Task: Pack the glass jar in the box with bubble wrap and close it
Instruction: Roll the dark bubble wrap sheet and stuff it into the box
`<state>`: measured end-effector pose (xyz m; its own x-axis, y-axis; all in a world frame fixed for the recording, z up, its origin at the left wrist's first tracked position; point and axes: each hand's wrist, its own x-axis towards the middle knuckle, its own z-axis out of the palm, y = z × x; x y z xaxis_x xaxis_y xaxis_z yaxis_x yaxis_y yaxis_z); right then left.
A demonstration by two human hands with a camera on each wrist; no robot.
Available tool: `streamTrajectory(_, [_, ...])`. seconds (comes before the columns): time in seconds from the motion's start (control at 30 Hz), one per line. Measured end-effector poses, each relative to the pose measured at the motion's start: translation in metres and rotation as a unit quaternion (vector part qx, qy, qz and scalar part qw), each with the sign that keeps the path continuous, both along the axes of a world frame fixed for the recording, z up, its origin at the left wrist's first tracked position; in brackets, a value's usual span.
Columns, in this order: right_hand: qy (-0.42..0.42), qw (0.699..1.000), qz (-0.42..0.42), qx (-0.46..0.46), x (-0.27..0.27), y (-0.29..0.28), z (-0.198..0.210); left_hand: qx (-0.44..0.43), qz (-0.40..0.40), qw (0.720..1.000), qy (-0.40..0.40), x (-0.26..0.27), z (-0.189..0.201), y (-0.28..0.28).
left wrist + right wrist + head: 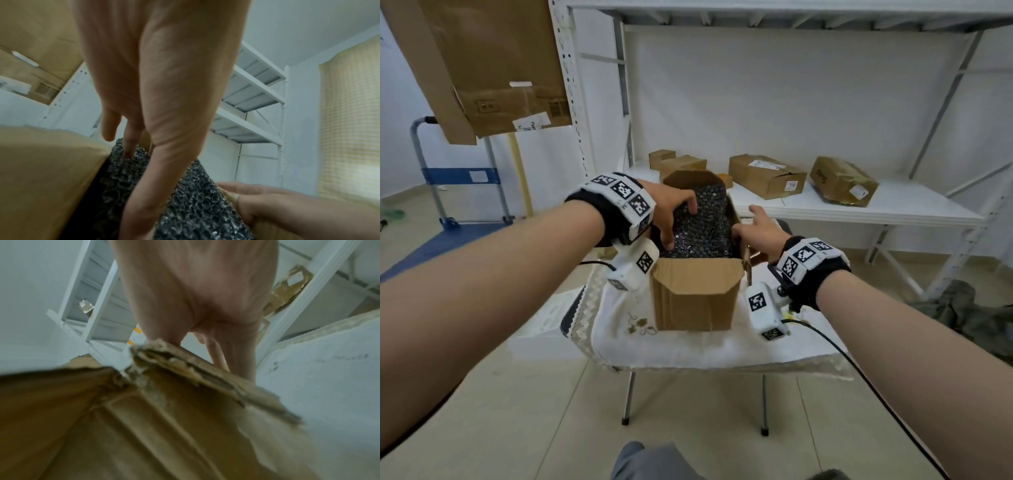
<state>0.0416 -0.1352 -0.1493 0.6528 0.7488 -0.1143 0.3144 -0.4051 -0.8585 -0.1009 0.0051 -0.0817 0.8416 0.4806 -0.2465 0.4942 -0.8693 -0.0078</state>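
Note:
An open brown cardboard box (695,294) stands on a small cloth-covered table. Dark bubble wrap (705,222) fills it to the top; no glass jar shows. My left hand (671,212) reaches in from the left, and its spread fingers press down on the wrap (195,203) beside the left wall (51,178). My right hand (760,229) is at the box's right side. Its thumb lies on the inner side of the upright right flap (185,402), and its fingers stretch out straight along the outer side. The far flap stands up.
The table's white cloth (688,346) hangs over a folding frame. Behind is a white metal shelf (859,209) with several cardboard boxes (767,174). A blue hand trolley (458,178) stands at the left, and a large flattened carton (482,68) hangs above it.

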Motion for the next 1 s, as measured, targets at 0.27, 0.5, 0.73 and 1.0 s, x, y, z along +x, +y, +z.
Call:
streamTrajectory(0.27, [0.002, 0.998, -0.026, -0.049, 0.032, -0.071, -0.032, -0.022, -0.063, 0.997, 0.029, 0.055, -0.047, -0.053])
streamTrajectory(0.5, [-0.202, 0.970, 0.006, -0.137, 0.038, -0.069, -0.034, -0.023, -0.098, 0.995, -0.001, 0.068, -0.067, -0.061])
streamTrajectory(0.73, [-0.473, 0.846, 0.146, -0.199, 0.029, -0.032, -0.021, 0.013, -0.095, 0.995, -0.015, 0.067, -0.073, -0.049])
streamTrajectory(1.0, [-0.392, 0.860, 0.163, -0.284, 0.038, -0.034, -0.035, 0.029, -0.085, 0.995, 0.035, 0.076, -0.077, -0.042])
